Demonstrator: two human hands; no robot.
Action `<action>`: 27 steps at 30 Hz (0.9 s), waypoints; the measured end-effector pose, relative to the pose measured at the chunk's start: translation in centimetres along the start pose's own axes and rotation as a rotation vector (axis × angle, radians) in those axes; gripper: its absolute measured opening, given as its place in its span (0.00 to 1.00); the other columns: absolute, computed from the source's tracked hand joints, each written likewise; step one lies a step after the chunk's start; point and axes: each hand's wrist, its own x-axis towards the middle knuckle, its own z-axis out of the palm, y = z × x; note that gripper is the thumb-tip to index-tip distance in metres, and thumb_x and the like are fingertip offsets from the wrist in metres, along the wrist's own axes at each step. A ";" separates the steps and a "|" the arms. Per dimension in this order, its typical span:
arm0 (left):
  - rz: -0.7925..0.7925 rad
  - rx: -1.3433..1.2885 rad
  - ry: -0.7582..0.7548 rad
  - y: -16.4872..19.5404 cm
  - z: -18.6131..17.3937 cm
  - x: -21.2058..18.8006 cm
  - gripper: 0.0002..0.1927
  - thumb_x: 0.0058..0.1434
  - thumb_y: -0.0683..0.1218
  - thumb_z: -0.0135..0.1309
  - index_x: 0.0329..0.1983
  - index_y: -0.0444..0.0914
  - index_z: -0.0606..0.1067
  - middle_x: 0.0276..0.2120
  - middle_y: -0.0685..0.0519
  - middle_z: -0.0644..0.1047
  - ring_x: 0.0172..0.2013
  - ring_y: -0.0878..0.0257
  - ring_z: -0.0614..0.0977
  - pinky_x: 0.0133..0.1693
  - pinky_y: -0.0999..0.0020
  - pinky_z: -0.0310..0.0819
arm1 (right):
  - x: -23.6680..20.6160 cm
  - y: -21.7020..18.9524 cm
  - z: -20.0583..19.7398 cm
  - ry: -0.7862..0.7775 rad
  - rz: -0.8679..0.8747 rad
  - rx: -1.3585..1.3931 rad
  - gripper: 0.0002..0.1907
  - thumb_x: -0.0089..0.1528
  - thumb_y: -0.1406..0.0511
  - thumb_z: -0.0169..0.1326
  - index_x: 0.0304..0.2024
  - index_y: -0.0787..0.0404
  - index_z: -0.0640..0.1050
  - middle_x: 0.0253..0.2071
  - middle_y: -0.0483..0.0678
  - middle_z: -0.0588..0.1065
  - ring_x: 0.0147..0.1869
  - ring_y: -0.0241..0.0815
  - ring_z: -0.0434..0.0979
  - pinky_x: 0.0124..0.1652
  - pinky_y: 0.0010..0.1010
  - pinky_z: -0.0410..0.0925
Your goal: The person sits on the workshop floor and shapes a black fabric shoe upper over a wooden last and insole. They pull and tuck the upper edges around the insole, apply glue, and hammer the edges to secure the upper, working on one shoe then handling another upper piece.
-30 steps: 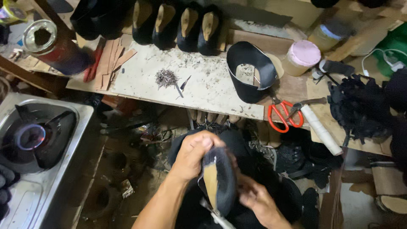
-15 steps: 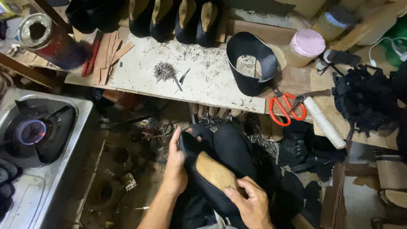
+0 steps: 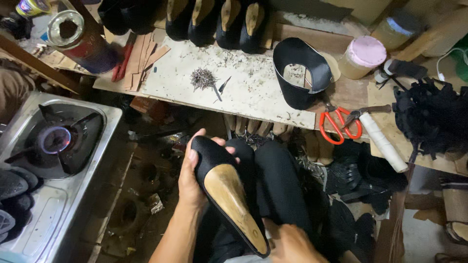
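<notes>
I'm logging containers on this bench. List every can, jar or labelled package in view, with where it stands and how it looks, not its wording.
Open can: far left of bench, round, dark red and blue sides, shiny rim.
Small tin: top left corner, yellow and green label, partly cut off.
Pink-lid jar: right of the black shoe upper, round, pale contents.
Blue-lid jar: behind it, round, yellowish, blurred.
No signs or screens.

— What's that being held?
— A black shoe upper on a last, sole side up, the tan wooden bottom showing.
— How does it lie?
— Tilted, rounded end far-left, pointed end near-right, low over the lap, near the counter's edge.
</notes>
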 end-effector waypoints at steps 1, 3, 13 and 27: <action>-0.003 -0.022 0.001 -0.1 0.1 0.0 0.36 0.65 0.59 0.49 0.72 0.40 0.56 0.52 0.40 0.73 0.50 0.44 0.79 0.52 0.38 0.76 | -0.5 1.1 -0.7 0.025 -0.012 0.041 0.24 0.57 0.60 0.53 0.56 0.58 0.80 0.27 0.53 0.78 0.31 0.41 0.78 0.35 0.33 0.70; -0.022 -0.072 0.015 -0.2 0.1 0.2 0.35 0.65 0.59 0.47 0.72 0.41 0.57 0.51 0.40 0.73 0.50 0.44 0.79 0.53 0.37 0.76 | -1.2 4.5 -2.5 0.017 -0.018 0.151 0.26 0.56 0.63 0.53 0.58 0.56 0.80 0.24 0.52 0.77 0.27 0.39 0.76 0.31 0.32 0.69; -0.201 -0.258 0.230 -2.3 -0.1 1.4 0.26 0.66 0.59 0.42 0.64 0.45 0.64 0.51 0.43 0.75 0.50 0.44 0.79 0.51 0.37 0.75 | -2.5 17.7 -9.0 0.010 0.015 0.841 0.25 0.58 0.67 0.50 0.57 0.66 0.80 0.24 0.48 0.76 0.19 0.35 0.61 0.20 0.24 0.55; -0.739 -0.337 0.193 -8.1 -0.8 -2.8 0.31 0.67 0.64 0.43 0.52 0.31 0.73 0.46 0.35 0.79 0.46 0.41 0.80 0.51 0.47 0.75 | -4.9 0.2 -5.3 0.849 -1.079 0.019 0.50 0.57 0.54 0.65 0.76 0.50 0.53 0.68 0.65 0.62 0.70 0.70 0.65 0.67 0.55 0.62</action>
